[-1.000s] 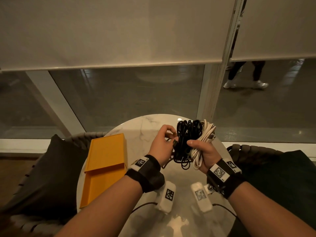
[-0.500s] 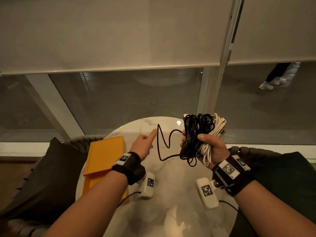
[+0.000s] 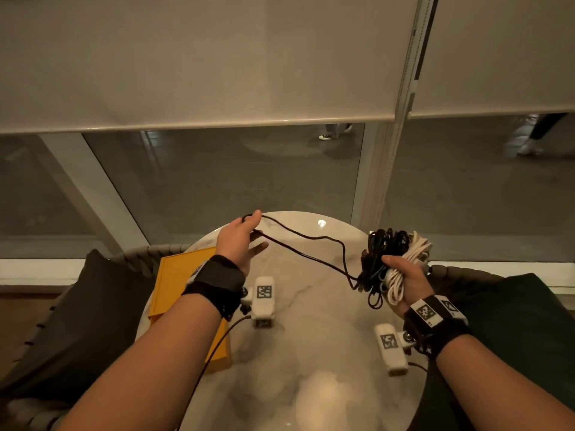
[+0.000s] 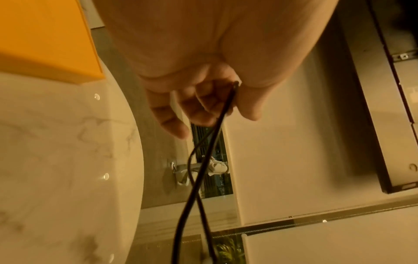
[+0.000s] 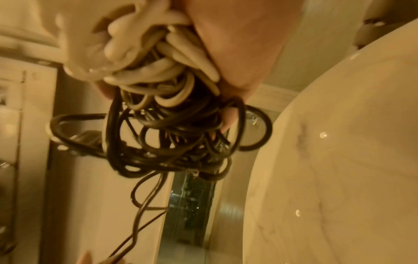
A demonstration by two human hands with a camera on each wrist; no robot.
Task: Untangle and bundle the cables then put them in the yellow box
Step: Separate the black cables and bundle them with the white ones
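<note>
The right hand [image 3: 404, 275] clamps the cable tangle [image 3: 384, 259] above the desk [image 3: 311, 337]. The left hand [image 3: 238, 241] pinches a black strand [image 3: 311, 244] in its fingers [image 4: 248, 107], drawn leftward. Best pull slowly, easing snags; the yellow box [image 3: 180, 284] waits left.
</note>
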